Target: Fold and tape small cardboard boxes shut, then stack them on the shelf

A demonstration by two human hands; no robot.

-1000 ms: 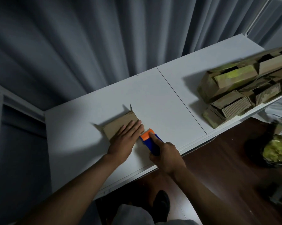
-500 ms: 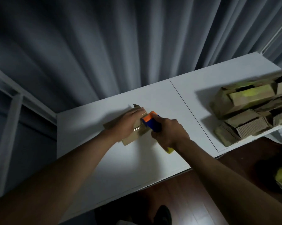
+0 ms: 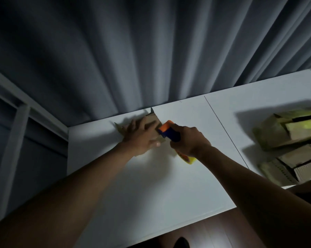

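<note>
Dark wood floor shows at the bottom edge, below the front lip of a white bench point(image 3: 151, 194) that runs back to grey curtains point(image 3: 151, 51). Both forearms reach across the bench to its far side. The right hand point(image 3: 188, 140) is clenched round a blue and orange tape dispenser point(image 3: 168, 131), its orange nose touching the right edge of a small cardboard box point(image 3: 151, 120). The left hand point(image 3: 142, 138) lies over the box with fingers point(image 3: 133, 125) spread, pressing it down, the thumb at its near edge. The box sits just left of the dispenser, so a pull of tape would likely run leftward across its top, under the holding hand. Further right, well apart, a heap of cardboard boxes point(image 3: 290, 140) lies on the bench's right panel.

Compared with half a second ago, the hands hold the same grips on box and dispenser; the view has tipped upward, showing more curtain.
</note>
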